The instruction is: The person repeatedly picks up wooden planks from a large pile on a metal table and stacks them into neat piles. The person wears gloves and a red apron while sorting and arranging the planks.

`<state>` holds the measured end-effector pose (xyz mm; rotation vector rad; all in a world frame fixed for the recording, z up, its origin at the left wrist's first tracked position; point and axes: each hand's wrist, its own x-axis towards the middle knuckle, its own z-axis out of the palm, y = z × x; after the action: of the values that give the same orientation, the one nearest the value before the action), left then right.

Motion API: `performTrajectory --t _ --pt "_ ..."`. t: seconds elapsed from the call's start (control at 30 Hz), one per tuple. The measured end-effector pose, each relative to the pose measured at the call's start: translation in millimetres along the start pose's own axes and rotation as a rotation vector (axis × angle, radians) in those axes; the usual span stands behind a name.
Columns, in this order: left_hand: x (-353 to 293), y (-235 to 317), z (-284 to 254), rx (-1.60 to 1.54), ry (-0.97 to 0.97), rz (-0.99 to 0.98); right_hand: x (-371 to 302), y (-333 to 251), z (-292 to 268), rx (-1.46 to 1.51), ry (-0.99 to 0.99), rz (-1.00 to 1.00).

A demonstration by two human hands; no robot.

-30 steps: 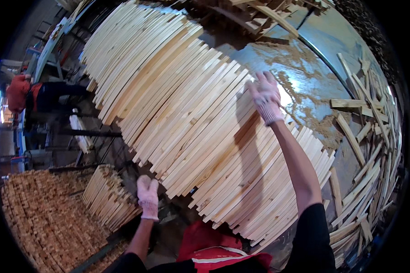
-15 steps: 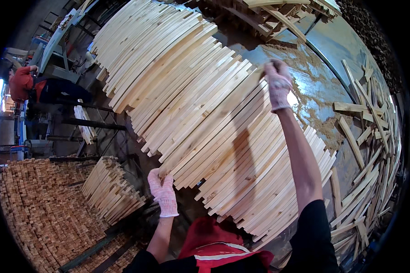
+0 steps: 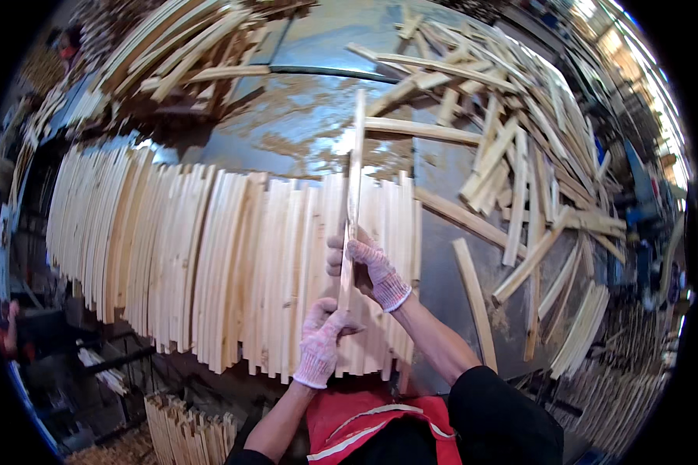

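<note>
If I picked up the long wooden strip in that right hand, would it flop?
Probably not: the wooden strip seems stiff, reaching out nearly straight beyond the right hand. It may feel light for its length, because it looks thin. It probably wouldn't roll, since the similar strips nearby look flat-sided.

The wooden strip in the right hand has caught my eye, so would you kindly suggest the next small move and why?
Perhaps slide the right hand farther up the wooden strip for steadier support: it grips below the middle, the left hand is at the near end, and neither hand supports the far end.
</note>
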<state>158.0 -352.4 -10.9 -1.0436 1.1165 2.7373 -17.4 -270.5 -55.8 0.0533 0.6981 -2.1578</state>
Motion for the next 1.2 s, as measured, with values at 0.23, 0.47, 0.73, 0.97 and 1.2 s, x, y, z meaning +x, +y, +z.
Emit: performTrajectory --t 0.23,0.47,0.73,0.97,1.2 --pt "15.0 -176.6 98.8 0.321 -0.225 -0.002 -131.2 -120.3 -81.1 -0.507 0.29 -0.122" --pt "78.0 -332.9 187.1 1.345 0.081 0.372 -217.8 -220.0 -155.9 -0.214 0.207 -0.229" --pt "137.1 -399.8 310.1 0.358 -0.156 0.105 -313.2 -295.8 -275.2 -0.917 0.514 -0.741" --pt "153.4 -349.9 358.2 0.33 0.253 0.148 -481.3 -350.5 -307.6 -0.996 1.059 -0.695" --pt "212.1 -360.8 328.1 0.505 0.358 -0.067 -701.2 -289.5 -432.5 -1.505 1.656 0.064"
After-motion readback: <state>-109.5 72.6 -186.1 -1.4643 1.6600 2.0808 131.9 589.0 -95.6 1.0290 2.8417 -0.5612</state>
